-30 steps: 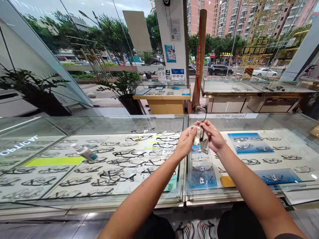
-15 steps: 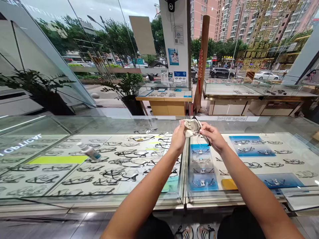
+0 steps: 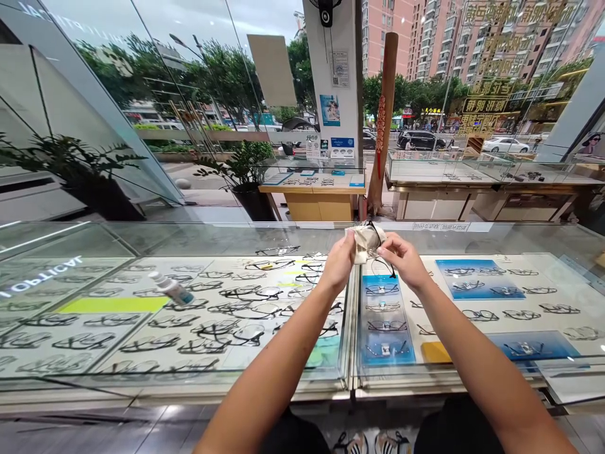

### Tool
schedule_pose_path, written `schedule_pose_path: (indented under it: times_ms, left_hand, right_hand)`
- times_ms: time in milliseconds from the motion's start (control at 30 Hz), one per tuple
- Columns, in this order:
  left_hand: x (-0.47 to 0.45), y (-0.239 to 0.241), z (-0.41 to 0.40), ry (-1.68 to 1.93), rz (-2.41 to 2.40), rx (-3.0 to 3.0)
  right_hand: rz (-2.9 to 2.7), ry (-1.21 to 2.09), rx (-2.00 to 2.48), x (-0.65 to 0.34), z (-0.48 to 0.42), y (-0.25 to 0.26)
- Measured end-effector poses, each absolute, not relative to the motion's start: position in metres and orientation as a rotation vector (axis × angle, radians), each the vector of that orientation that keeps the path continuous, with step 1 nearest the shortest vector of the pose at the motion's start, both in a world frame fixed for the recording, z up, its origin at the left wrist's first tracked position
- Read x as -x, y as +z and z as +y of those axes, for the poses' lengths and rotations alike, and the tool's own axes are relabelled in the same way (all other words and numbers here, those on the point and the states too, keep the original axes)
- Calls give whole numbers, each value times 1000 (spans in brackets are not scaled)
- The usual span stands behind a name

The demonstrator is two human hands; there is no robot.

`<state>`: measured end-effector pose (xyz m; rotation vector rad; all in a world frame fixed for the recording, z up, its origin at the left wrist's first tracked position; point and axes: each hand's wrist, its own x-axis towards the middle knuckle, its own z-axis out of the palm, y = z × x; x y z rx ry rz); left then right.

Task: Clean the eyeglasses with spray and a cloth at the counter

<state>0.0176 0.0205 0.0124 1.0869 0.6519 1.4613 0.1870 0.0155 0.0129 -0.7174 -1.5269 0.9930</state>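
Above the glass counter, my left hand [image 3: 341, 260] is closed on a cream cleaning cloth [image 3: 363, 244], which is bunched around part of a pair of eyeglasses. My right hand [image 3: 403, 255] pinches the eyeglasses [image 3: 379, 234] at their right side. A dark temple arm hangs down below its fingers, and another dark part of the frame shows above the cloth. The cloth hides much of the lenses. On the counter to the left lies a tilted white spray bottle [image 3: 171, 289] with a blue-grey label.
Many eyeglasses [image 3: 250, 292] lie in rows inside the glass display counter [image 3: 302, 230], some on blue trays [image 3: 387, 343]. Beyond stand another display case [image 3: 312, 189], a wooden post [image 3: 385, 120] and potted plants [image 3: 246, 183]. Street windows are behind.
The cloth has been folded further over the eyeglasses, and the eyeglasses have turned slightly. My right hand's fingers have shifted a little. The view has tilted slightly.
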Motion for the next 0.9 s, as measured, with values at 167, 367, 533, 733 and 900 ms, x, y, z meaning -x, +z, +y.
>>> schedule_pose_path:
  times_ms: [167,367,533,733,900]
  left_hand:
    - [-15,11,19,1399,650,-1256]
    - [-14,19,10,1342,661,-1250]
    - [-16,19,9,1374,692,-1179]
    - [-17,19,10,1329,640,-1093]
    - [-18,17,9,1299,690,-1072]
  right_hand:
    - [-1541,1091,672,-185,13,13]
    - [-1401,1424,644,-186,7,19]
    - [-1430,1490,602,-186,4,22]
    - [-1464,1393,592,-184,6,17]
    - [-1457,1384,612,-184,7,16]
